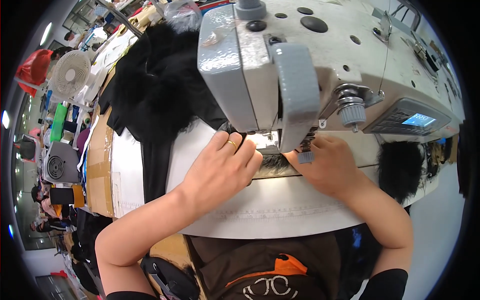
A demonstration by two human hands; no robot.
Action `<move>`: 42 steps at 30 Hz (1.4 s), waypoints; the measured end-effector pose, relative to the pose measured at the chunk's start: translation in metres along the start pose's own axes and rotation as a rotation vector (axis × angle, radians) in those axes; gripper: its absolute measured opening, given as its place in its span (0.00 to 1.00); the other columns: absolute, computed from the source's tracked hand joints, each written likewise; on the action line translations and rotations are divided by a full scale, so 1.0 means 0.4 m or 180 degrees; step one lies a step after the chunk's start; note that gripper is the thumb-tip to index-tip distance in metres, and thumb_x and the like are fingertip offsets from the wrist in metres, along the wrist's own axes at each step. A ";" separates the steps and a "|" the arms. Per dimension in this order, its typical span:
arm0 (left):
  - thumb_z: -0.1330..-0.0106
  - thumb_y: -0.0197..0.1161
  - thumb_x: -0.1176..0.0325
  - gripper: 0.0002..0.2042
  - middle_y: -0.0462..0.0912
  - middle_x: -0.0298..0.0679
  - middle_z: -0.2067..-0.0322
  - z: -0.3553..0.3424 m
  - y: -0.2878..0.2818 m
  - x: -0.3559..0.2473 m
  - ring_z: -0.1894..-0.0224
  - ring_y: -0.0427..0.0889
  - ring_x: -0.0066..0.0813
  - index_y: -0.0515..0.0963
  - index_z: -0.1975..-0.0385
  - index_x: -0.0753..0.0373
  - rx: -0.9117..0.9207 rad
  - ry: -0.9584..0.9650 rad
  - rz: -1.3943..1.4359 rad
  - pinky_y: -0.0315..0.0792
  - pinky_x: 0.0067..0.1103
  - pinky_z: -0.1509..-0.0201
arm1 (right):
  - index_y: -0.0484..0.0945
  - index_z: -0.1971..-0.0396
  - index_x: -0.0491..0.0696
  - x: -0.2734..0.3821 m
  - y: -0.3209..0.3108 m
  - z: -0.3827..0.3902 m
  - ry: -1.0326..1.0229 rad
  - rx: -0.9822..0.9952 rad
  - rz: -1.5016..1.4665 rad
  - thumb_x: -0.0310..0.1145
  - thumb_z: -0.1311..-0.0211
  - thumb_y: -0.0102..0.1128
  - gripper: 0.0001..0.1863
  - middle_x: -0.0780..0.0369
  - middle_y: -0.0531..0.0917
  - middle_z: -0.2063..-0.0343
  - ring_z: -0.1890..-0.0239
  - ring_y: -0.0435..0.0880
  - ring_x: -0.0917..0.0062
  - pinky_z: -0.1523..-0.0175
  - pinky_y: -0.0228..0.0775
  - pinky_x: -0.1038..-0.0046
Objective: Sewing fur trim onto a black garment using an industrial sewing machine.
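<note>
Both hands are at the needle area of a grey-white sewing machine [295,90]. My left hand [225,162], with a gold ring on one finger, is closed with curled fingers on black fabric [227,131] just left of the lit needle plate. To the right of the needle, my right hand [327,165] is bent around the edge of a black fur piece [275,165]; the machine's front parts and a small knob partly cover its fingers. The fur shows between the two hands, under the machine head. More black furry garment [155,85] is heaped to the left.
A white table extension with a ruler strip [260,216] curves along the front. Another black fur piece [400,170] hangs at the right. The machine has a lit control panel [417,120]. Leftward are cardboard [98,165], a white fan [71,74] and workshop clutter.
</note>
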State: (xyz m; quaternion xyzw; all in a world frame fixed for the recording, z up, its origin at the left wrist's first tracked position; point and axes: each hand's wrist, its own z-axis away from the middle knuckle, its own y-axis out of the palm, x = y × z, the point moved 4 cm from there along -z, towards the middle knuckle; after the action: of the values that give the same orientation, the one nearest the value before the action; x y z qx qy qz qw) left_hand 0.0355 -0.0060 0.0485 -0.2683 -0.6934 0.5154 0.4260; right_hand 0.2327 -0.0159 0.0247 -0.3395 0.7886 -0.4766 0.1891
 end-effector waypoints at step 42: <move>0.42 0.65 0.66 0.07 0.75 0.36 0.70 -0.025 0.058 0.010 0.61 0.79 0.33 0.78 0.66 0.57 -0.0025 0.0034 -0.0032 0.67 0.28 0.49 | 0.81 0.74 0.49 -0.065 -0.007 0.018 0.0425 0.0085 0.0220 0.35 0.41 0.67 0.07 0.62 0.81 0.67 0.63 0.85 0.63 0.67 0.78 0.60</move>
State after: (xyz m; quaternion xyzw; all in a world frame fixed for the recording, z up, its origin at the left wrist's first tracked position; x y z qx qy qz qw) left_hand 0.0404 0.0096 0.0287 -0.2693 -0.6945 0.5091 0.4312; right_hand 0.2562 -0.0028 0.0228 -0.2770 0.8043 -0.5018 0.1570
